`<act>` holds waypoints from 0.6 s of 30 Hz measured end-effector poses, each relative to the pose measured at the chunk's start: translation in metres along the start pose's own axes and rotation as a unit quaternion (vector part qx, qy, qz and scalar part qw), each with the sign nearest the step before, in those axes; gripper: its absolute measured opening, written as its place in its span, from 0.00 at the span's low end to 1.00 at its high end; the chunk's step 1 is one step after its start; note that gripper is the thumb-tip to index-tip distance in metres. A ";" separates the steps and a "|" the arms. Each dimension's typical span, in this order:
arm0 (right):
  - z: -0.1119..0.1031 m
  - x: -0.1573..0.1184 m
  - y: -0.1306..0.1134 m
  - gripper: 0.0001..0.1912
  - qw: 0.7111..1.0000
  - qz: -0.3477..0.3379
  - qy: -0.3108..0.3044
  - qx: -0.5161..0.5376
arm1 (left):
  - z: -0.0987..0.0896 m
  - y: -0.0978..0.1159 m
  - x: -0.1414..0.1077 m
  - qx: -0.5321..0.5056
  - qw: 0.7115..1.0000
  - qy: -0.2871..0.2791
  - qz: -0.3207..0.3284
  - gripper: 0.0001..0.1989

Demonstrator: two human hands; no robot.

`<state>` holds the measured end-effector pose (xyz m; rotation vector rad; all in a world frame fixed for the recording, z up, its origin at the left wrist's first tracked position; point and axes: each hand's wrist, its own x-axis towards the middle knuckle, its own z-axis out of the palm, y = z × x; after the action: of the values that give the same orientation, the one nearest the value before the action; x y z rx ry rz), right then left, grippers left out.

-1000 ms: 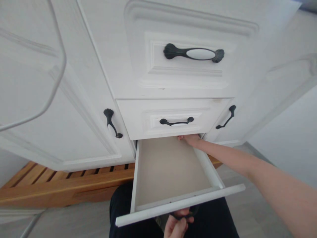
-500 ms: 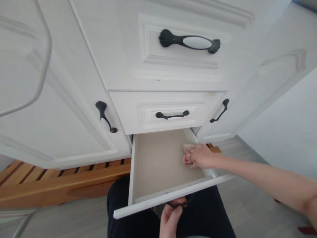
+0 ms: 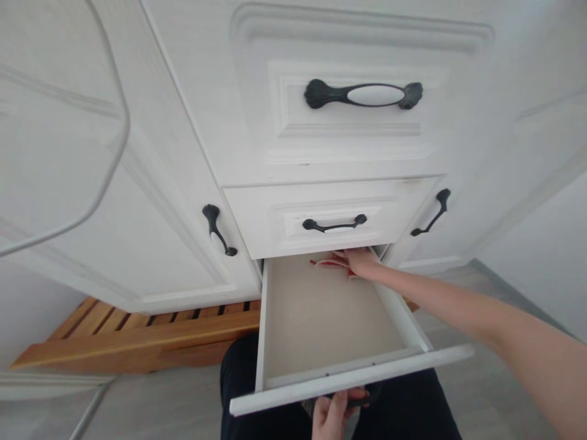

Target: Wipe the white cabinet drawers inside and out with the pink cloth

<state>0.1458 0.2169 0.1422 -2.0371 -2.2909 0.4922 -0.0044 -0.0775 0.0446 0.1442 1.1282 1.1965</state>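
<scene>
Cabinet face (image 3: 257,223) overhangs drawer (image 3: 330,318), open toward front edge (image 3: 353,380); right grip (image 3: 362,261) holds red-white cloth (image 3: 336,263), left grip (image 3: 334,415) handle (image 3: 359,402).

A drawer (image 3: 325,324) at the base of the white cabinet (image 3: 257,153) stood extended above the person's dark-clothed legs (image 3: 398,406), with the left hand (image 3: 331,417) closed around the black drawer handle (image 3: 358,403) beneath the front panel. The right hand (image 3: 362,261) was positioned in the right rear area of the drawer, in contact with a red-and-white cloth (image 3: 331,263); its fingers were partly hidden. Two closed panels with horizontal dark pulls (image 3: 334,225) were located above, doors with upright pulls (image 3: 219,230) flanked the drawer, and a slatted wooden platform (image 3: 137,342) occupied the lower left.
</scene>
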 end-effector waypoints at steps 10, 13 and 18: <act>0.080 0.032 -0.144 0.25 0.995 -0.075 -0.046 0.049 | 0.010 0.005 -0.005 -0.032 0.999 0.016 0.008 0.30; 0.087 0.042 -0.175 0.21 0.991 -0.111 -0.054 0.054 | 0.004 0.007 -0.006 -0.009 1.000 -0.009 0.007 0.30; 0.092 0.025 -0.170 0.26 0.984 -0.159 -0.070 0.034 | 0.000 0.008 -0.008 0.009 0.999 -0.038 0.018 0.28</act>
<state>-0.0424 0.2066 0.0944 -1.6077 -2.5722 0.6977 -0.0092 -0.0800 0.0544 0.2220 1.0742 1.2032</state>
